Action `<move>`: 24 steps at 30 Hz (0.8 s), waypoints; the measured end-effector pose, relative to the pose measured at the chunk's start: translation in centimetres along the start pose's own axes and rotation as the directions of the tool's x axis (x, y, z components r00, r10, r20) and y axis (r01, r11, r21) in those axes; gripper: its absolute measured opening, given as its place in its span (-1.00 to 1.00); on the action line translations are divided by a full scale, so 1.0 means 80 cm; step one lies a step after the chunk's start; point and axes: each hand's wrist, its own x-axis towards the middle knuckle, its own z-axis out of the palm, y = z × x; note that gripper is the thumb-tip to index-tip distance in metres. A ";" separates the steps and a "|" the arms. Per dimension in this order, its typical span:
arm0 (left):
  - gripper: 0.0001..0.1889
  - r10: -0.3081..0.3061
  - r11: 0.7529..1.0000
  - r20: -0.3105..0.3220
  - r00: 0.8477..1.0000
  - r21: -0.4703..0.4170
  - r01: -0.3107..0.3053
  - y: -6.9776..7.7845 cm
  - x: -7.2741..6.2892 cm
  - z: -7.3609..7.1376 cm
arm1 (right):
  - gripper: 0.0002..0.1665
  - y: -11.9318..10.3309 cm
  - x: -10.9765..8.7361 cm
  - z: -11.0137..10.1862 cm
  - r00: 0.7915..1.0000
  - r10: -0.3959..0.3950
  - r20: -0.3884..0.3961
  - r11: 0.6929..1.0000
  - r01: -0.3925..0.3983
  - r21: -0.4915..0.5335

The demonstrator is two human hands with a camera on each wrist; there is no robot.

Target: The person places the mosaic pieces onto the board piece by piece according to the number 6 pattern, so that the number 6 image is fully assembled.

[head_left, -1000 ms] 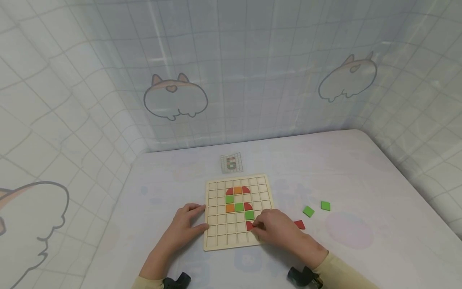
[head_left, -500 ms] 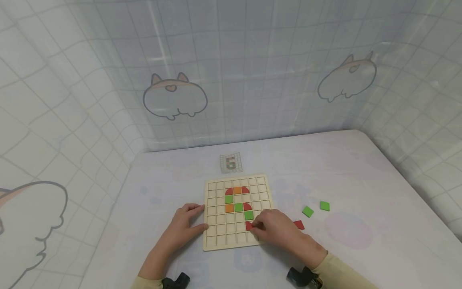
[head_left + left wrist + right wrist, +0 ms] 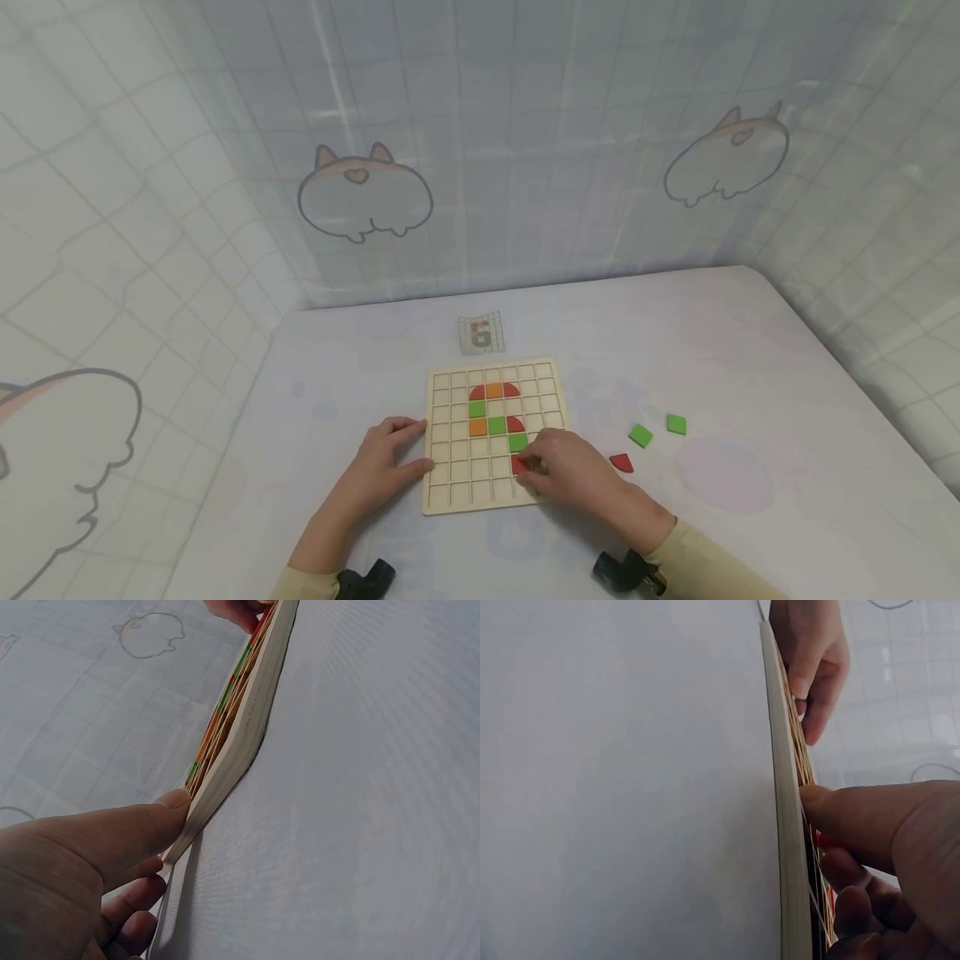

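Observation:
A pale wooden grid board (image 3: 450,496) lies on the table. Several flat tiles sit in its cells, among them an orange square tile (image 3: 477,427), a green square tile (image 3: 517,442) and a red quarter-round tile (image 3: 514,424). My left hand (image 3: 378,462) rests at the board's left edge, thumb and forefinger spread apart and touching it; in the left wrist view the thumb lies along the rim. With thumb and fingertips, my right hand (image 3: 573,475) pinches another red tile (image 3: 517,465) in a cell below the green one. The fingers partly cover this tile.
Right of the board lie a loose red quarter-round tile (image 3: 622,462) and two green square tiles, one nearer (image 3: 641,435) and one farther (image 3: 677,424). Behind the board is a small grid-printed pattern sheet (image 3: 482,333). Patterned curtains (image 3: 510,183) surround the table's back and sides.
My right hand has shifted slightly left at the red tile, so the loose red tile beside it shows more fully. My left hand keeps its place. The head view tilts slightly.

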 end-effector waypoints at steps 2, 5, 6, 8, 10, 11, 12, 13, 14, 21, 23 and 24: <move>-0.28 -0.005 1.000 0.004 1.000 -0.001 0.005 0.000 0.000 0.000 | -0.73 -0.001 0.000 0.001 1.000 0.013 -0.008 1.000 -0.013 0.009; -0.28 -0.006 1.000 0.002 1.000 -0.005 0.006 0.001 0.000 0.000 | -0.71 -0.002 0.000 0.003 0.999 0.034 -0.030 0.999 -0.034 0.002; -0.28 -0.005 1.000 0.001 1.000 -0.007 0.005 0.001 0.001 0.000 | -0.70 -0.003 0.000 0.003 0.998 0.045 -0.038 0.999 -0.045 -0.007; -0.28 -0.005 1.000 -0.002 1.000 -0.008 0.005 0.002 0.001 0.000 | -0.67 -0.005 0.000 0.003 0.997 0.072 -0.038 0.997 -0.072 -0.018; -0.28 -0.005 1.000 -0.005 1.000 -0.005 0.005 0.002 0.001 0.000 | -0.65 -0.008 0.002 0.003 0.995 0.094 -0.028 0.995 -0.094 -0.025; -0.27 -0.006 1.000 -0.005 1.000 -0.004 0.006 0.002 0.001 0.000 | -0.65 -0.008 0.002 0.003 0.994 0.103 -0.021 0.994 -0.103 -0.023; -0.27 -0.009 1.000 -0.006 1.000 -0.004 0.009 0.001 0.001 0.000 | -0.65 -0.009 0.003 0.003 0.994 0.111 -0.012 0.994 -0.111 -0.015; -0.27 -0.011 1.000 -0.005 1.000 -0.004 0.011 0.001 0.001 0.001 | -0.65 -0.009 0.003 0.003 0.993 0.115 -0.008 0.993 -0.115 -0.007; -0.27 -0.011 1.000 -0.005 1.000 -0.003 0.011 0.000 0.001 0.001 | -0.65 -0.009 0.003 0.003 0.993 0.115 -0.007 0.993 -0.115 0.000; -0.28 -0.001 1.000 -0.006 1.000 -0.007 0.001 -0.001 0.001 0.000 | -0.73 -0.006 0.003 0.006 0.992 0.119 -0.043 0.993 -0.118 0.028; -0.28 -0.002 1.000 -0.007 1.000 -0.012 0.002 -0.001 0.001 0.000 | -0.73 -0.007 0.003 0.005 0.991 0.126 -0.042 0.991 -0.125 0.037; -0.28 -0.002 1.000 -0.008 1.000 -0.015 0.002 -0.001 0.001 0.000 | -0.73 -0.007 0.003 0.005 0.991 0.130 -0.039 0.991 -0.128 0.045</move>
